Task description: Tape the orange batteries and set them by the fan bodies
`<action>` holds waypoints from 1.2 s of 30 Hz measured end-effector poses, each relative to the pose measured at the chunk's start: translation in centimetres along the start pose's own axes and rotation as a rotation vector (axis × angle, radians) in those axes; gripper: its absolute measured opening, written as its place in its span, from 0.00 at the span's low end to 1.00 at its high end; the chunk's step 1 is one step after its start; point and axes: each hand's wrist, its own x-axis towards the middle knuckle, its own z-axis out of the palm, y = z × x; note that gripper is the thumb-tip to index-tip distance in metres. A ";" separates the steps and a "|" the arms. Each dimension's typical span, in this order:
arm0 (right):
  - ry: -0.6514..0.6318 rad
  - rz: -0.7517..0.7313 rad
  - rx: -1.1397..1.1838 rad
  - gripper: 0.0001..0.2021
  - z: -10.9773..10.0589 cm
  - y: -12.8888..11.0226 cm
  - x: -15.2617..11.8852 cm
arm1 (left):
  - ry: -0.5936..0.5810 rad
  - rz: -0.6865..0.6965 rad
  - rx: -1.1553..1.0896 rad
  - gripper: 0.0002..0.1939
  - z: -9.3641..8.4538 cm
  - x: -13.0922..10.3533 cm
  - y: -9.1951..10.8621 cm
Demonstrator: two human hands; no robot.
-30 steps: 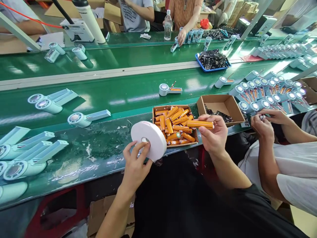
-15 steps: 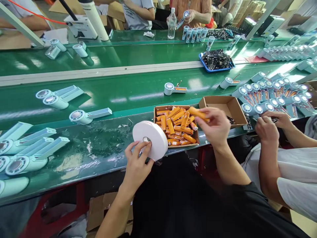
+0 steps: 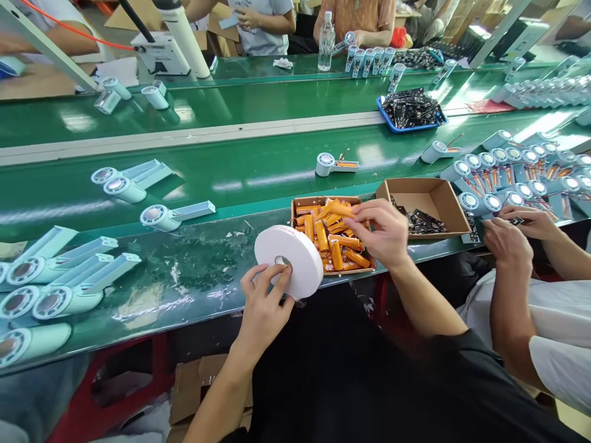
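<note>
My left hand (image 3: 268,298) grips a large white tape roll (image 3: 302,261) near the table's front edge, fingers at its centre hole. To the right, my right hand (image 3: 381,231) pinches an orange cylinder (image 3: 340,210) between thumb and fingers, over the far side of a cardboard box (image 3: 373,266). Several more orange cylinders (image 3: 337,253) lie heaped inside that box. The roll overlaps the box's left side in view.
Light-blue housings (image 3: 159,217) lie at left and on the green belt (image 3: 258,169). A second box (image 3: 429,194) holds black parts. At right, a co-worker's hands (image 3: 508,240) work beside many housings. A blue tray (image 3: 412,127) sits farther back.
My right hand has moved left and a little down with the orange cylinder, uncovering black parts in the second box. The view has shifted slightly. My left hand still grips the roll.
</note>
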 end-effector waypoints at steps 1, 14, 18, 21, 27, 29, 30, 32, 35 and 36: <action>-0.035 0.047 0.062 0.06 0.3 -0.2 -0.2 | 0.002 -0.005 0.000 0.32 0.0 0.0 0.0; -0.048 0.283 0.088 0.16 3.1 -3.7 -5.9 | -0.011 0.034 0.109 0.27 0.0 -0.1 0.5; -0.186 0.381 0.087 0.15 3.0 -4.1 -6.4 | -0.005 0.052 0.232 0.28 -0.9 -0.2 0.2; -0.381 0.526 0.259 0.19 1.9 -3.9 -5.2 | -0.013 0.112 0.308 0.33 -2.3 0.1 -0.5; -0.724 0.702 0.425 0.14 0.0 -3.0 -1.4 | -0.059 0.246 0.372 0.35 -4.6 1.5 -0.7; -0.568 0.767 0.537 0.18 1.2 -3.4 -1.9 | -0.011 0.219 0.433 0.33 -4.4 1.5 -0.1; -0.426 0.792 0.599 0.19 2.2 -3.8 -2.5 | 0.028 0.190 0.469 0.31 -4.1 1.4 0.2; -0.070 0.814 0.716 0.21 4.6 -4.8 -4.4 | 0.111 0.131 0.505 0.30 -3.2 1.1 1.1; 0.305 0.819 0.832 0.23 7.0 -5.9 -5.9 | 0.206 0.047 0.404 0.31 -1.5 0.4 2.8; 0.295 0.835 0.844 0.23 6.9 -6.0 -5.6 | 0.209 0.019 0.328 0.30 -1.0 0.0 3.5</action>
